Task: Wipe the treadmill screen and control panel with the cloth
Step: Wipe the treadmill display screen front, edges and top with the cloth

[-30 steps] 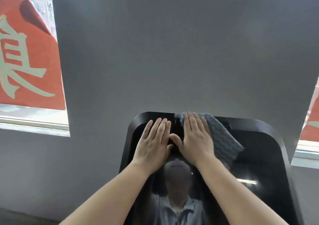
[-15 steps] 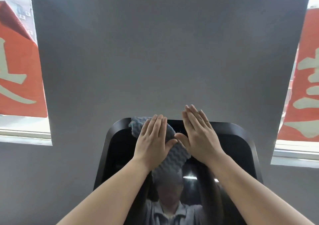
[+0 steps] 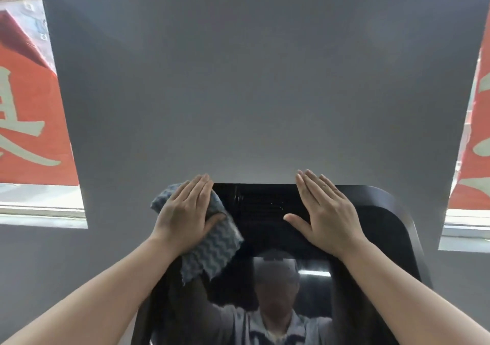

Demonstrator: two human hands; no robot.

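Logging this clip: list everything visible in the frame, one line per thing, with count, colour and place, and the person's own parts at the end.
treadmill screen: 1, glossy black, bottom centre, rounded corners, reflecting the person
cloth: 1, blue-grey with a wavy texture, on the screen's upper left corner, under the left hand, its lower part hanging free
wall: 1, grey, behind the screen, filling the middle of the view
red banners: 2, red with pale characters, one at the left edge, one at the right edge, in the windows
window sills: 2, pale, below each banner
left hand: 1, flat on the cloth, fingers straight, thumb across the cloth
right hand: 1, flat and bare on the screen's upper right part, fingers straight, no cloth beneath
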